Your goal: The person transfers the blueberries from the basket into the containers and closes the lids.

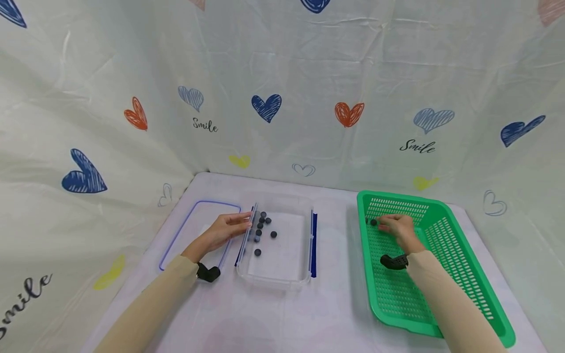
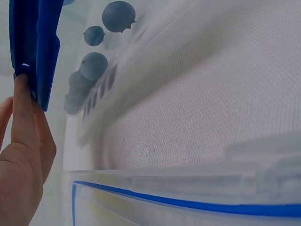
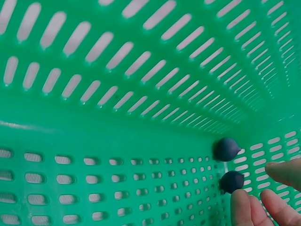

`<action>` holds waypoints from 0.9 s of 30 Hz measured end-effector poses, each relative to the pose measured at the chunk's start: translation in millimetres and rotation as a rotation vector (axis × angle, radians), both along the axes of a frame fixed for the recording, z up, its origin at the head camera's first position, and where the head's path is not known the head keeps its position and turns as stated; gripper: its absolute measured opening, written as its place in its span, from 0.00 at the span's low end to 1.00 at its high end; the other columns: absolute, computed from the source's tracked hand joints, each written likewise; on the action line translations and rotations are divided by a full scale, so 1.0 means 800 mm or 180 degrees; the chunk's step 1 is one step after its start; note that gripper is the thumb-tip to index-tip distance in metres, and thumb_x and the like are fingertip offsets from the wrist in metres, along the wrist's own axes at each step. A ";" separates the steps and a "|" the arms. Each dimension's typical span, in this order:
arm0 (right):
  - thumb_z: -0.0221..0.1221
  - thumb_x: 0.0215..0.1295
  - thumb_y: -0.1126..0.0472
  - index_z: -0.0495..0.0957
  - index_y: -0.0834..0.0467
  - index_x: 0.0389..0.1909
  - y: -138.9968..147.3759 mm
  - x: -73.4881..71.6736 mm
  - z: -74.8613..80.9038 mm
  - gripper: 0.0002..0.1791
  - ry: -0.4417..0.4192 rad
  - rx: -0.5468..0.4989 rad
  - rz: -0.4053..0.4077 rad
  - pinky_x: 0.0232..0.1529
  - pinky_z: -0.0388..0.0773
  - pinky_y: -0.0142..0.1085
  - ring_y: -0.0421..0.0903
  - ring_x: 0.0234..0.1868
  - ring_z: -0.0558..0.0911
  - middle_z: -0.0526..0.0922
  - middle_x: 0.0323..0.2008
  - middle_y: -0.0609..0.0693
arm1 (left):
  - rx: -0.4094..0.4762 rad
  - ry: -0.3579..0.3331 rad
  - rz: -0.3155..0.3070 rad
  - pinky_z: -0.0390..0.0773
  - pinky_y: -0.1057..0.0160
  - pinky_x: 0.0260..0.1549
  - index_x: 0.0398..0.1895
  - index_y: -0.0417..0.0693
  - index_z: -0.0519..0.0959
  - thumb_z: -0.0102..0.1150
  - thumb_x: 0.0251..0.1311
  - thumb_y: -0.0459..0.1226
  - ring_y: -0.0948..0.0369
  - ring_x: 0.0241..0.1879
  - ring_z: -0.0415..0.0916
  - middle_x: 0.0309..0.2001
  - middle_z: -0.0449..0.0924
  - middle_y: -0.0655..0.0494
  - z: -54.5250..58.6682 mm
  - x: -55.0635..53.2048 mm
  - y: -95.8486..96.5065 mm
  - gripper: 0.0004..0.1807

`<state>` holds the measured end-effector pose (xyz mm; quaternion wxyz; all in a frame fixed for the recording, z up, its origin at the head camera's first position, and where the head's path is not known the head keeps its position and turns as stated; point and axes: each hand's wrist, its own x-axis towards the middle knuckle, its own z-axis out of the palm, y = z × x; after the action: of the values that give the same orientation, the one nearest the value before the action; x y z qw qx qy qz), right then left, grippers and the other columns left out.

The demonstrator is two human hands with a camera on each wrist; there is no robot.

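My left hand (image 1: pixel 222 230) reaches to the left side of a clear plastic box (image 1: pixel 282 282), fingers mostly straight. In the left wrist view a fingertip touches the box's blue latch flap (image 2: pixel 35 52). Several dark round blueberries (image 1: pixel 273 235) with small crowns lie in the box, mostly along its left wall. My right hand (image 1: pixel 399 229) is inside the green basket (image 1: pixel 379 309), near its far left corner. Two blueberries (image 3: pixel 226 149) sit there in the right wrist view. Thumb and fingers are spread apart, the fingertips right at the lower blueberry (image 3: pixel 232 181).
A clear lid with a blue seal (image 1: pixel 176 238) lies on the table left of the box. Another blue latch flap (image 1: pixel 314 245) hangs along the box's right side. A white sheet printed with hearts (image 1: pixel 304 68) hangs behind the table (image 1: pixel 265 318).
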<state>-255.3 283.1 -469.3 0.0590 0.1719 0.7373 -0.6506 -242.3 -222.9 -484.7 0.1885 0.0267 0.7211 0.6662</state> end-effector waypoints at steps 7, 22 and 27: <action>0.60 0.69 0.68 0.74 0.73 0.54 -0.005 -0.002 -0.004 0.17 0.0007 0.0117 -0.0082 0.54 0.81 0.44 0.41 0.33 0.87 0.80 0.36 0.46 | -0.0003 0.0023 0.0001 0.76 0.64 0.57 0.71 0.41 0.69 0.65 0.66 0.38 0.60 0.59 0.75 0.70 0.66 0.41 0.000 0.000 -0.001 0.31; 0.63 0.65 0.70 0.79 0.73 0.46 -0.010 -0.010 -0.019 0.12 0.0050 0.0210 -0.0173 0.44 0.85 0.39 0.41 0.27 0.86 0.81 0.28 0.44 | -0.0048 0.0017 -0.0004 0.76 0.63 0.57 0.71 0.40 0.69 0.65 0.66 0.39 0.60 0.58 0.75 0.70 0.66 0.40 0.000 0.003 0.000 0.32; 0.64 0.64 0.70 0.81 0.73 0.43 -0.012 -0.012 -0.019 0.10 0.0079 0.0232 -0.0202 0.42 0.86 0.38 0.41 0.25 0.86 0.81 0.27 0.44 | -0.0029 0.0009 -0.0011 0.75 0.64 0.58 0.71 0.40 0.68 0.65 0.66 0.38 0.57 0.61 0.73 0.71 0.64 0.40 0.001 0.003 0.000 0.32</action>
<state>-265.3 273.7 -484.2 0.0229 0.1892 0.7553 -0.6270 -240.1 -223.2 -484.1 0.1888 0.0280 0.7243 0.6626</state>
